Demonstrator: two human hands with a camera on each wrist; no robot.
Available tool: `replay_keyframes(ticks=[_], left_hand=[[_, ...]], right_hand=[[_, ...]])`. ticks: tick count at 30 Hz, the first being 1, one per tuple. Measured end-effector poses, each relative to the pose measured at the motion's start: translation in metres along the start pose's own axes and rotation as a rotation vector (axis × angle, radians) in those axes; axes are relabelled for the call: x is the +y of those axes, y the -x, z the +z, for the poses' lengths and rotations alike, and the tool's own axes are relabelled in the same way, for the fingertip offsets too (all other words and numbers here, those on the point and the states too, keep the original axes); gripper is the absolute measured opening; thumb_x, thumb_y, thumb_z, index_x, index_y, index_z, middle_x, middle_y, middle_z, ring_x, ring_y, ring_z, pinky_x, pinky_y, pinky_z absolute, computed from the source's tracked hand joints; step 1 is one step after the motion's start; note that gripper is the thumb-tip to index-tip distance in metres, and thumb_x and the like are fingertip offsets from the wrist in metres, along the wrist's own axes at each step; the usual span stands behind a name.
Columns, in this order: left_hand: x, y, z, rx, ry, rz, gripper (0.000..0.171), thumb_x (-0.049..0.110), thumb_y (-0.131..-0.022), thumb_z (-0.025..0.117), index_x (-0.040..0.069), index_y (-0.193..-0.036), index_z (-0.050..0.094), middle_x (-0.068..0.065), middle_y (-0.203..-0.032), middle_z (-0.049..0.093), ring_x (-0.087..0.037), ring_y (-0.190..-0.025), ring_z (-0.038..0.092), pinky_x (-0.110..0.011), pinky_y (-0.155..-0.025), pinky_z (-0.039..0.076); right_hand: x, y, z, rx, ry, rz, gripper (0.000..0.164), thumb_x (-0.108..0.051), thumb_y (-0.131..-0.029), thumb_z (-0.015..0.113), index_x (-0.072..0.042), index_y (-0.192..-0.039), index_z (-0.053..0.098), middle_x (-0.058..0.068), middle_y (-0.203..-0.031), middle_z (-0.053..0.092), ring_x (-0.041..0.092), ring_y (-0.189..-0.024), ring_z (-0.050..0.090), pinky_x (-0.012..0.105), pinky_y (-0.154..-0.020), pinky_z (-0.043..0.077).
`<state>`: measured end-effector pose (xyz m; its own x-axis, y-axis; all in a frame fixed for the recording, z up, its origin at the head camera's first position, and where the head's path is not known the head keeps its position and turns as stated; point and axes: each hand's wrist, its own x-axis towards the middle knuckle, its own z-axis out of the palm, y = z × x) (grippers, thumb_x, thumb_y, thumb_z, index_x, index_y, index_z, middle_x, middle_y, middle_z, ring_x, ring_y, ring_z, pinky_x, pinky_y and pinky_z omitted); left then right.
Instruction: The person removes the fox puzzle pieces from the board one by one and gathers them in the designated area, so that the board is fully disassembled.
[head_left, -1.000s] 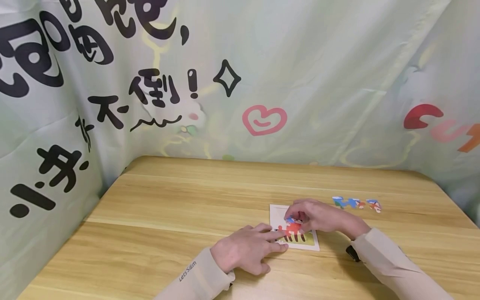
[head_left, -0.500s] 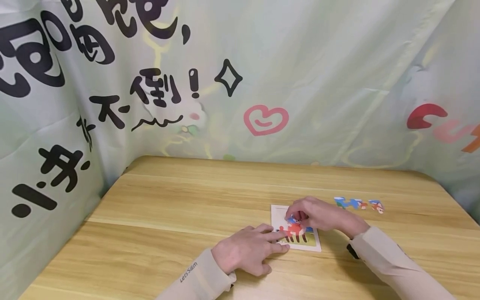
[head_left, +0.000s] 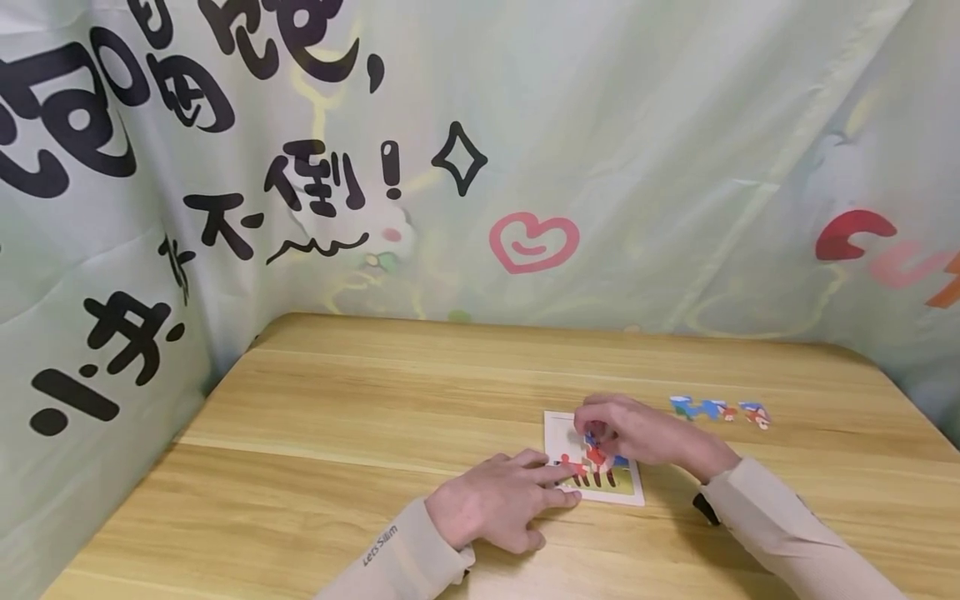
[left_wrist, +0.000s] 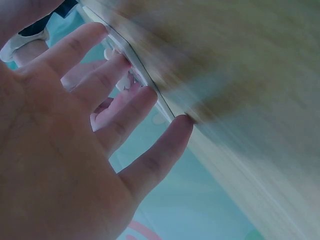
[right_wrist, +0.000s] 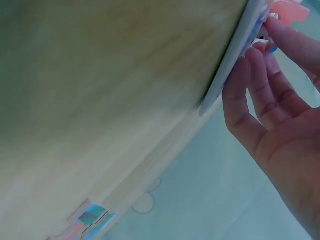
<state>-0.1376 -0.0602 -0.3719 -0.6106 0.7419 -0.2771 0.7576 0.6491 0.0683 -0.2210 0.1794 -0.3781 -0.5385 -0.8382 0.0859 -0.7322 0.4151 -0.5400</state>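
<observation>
Seeing my right hand (head_left: 636, 429) pinching the red jigsaw piece (head_left: 596, 456) tipped steeper than before, left hand (head_left: 498, 502) straight-fingered on the puzzle board (head_left: 558, 427), so likely unseated.

Beyond my right hand (head_left: 637, 429) and its pinched jigsaw piece (head_left: 596, 456), I could pass over the wooden tabletop (head_left: 442, 375), but my left hand (head_left: 498, 502) blocks near-left and loose puzzle pieces (head_left: 708, 409) lie rightward.

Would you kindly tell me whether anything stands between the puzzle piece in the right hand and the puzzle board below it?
Nothing visible stands between the red-and-blue puzzle piece and the puzzle board. The left hand rests at the board's left side, beside the piece. The right hand hides part of the view.
</observation>
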Motion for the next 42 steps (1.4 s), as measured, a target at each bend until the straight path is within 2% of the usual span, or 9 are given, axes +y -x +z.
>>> replay_keyframes(ticks=[4,8,12,18,22,33,42], left_hand=[[0.001,-0.001,0.0,-0.001,-0.005,0.002,0.065,0.039,-0.093,0.07,0.039,-0.153,0.045,0.018,-0.163,0.025,-0.012,-0.147,0.028,-0.038,-0.109,0.04],[0.001,-0.001,0.0,-0.001,-0.006,-0.001,0.064,0.039,-0.093,0.069,0.039,-0.153,0.045,0.018,-0.164,0.025,-0.012,-0.147,0.027,-0.039,-0.11,0.04],[0.002,0.0,-0.001,0.002,-0.015,-0.003,0.064,0.039,-0.093,0.069,0.039,-0.152,0.046,0.018,-0.164,0.025,-0.012,-0.147,0.027,-0.039,-0.111,0.04],[0.002,-0.001,0.0,-0.002,-0.002,-0.006,0.064,0.039,-0.093,0.069,0.039,-0.153,0.045,0.019,-0.164,0.024,-0.012,-0.147,0.027,-0.039,-0.111,0.039],[0.002,0.0,0.0,-0.006,-0.005,-0.007,0.065,0.039,-0.093,0.069,0.04,-0.153,0.044,0.019,-0.164,0.023,-0.012,-0.148,0.026,-0.039,-0.112,0.038],[0.002,-0.001,-0.001,-0.003,-0.038,-0.008,0.064,0.04,-0.093,0.069,0.04,-0.153,0.044,0.018,-0.163,0.026,-0.012,-0.147,0.028,-0.038,-0.11,0.04],[0.002,0.0,0.0,0.003,-0.033,-0.012,0.065,0.038,-0.093,0.069,0.04,-0.153,0.044,0.017,-0.164,0.025,-0.012,-0.147,0.028,-0.039,-0.111,0.04]], right_hand=[[0.001,0.001,-0.002,0.031,-0.039,-0.027,0.033,0.019,-0.081,0.068,-0.012,-0.092,0.067,-0.006,-0.092,0.06,0.013,-0.077,0.058,0.026,-0.065,0.055],[0.001,0.002,-0.007,0.05,-0.129,-0.056,0.03,0.019,-0.081,0.066,-0.009,-0.09,0.07,-0.003,-0.09,0.064,0.009,-0.076,0.059,0.028,-0.065,0.056],[0.0,0.004,-0.01,0.039,-0.212,-0.043,0.03,0.019,-0.082,0.064,-0.009,-0.088,0.072,-0.002,-0.089,0.065,0.01,-0.078,0.062,0.03,-0.068,0.058],[0.0,0.011,-0.017,0.042,-0.254,-0.009,0.024,0.013,-0.088,0.065,-0.01,-0.088,0.073,-0.002,-0.09,0.065,0.014,-0.081,0.061,0.033,-0.073,0.058],[0.002,0.018,-0.024,0.058,-0.251,0.005,0.021,0.01,-0.091,0.065,-0.01,-0.091,0.072,-0.002,-0.091,0.066,0.014,-0.083,0.061,0.032,-0.074,0.057],[0.013,0.041,-0.04,0.1,-0.181,0.03,0.021,0.009,-0.092,0.065,-0.01,-0.095,0.074,0.001,-0.094,0.067,0.014,-0.078,0.059,0.029,-0.065,0.053],[0.025,0.058,-0.045,0.127,-0.18,0.05,0.022,0.014,-0.091,0.062,-0.004,-0.094,0.074,0.001,-0.093,0.064,0.017,-0.065,0.06,0.03,-0.059,0.055]])
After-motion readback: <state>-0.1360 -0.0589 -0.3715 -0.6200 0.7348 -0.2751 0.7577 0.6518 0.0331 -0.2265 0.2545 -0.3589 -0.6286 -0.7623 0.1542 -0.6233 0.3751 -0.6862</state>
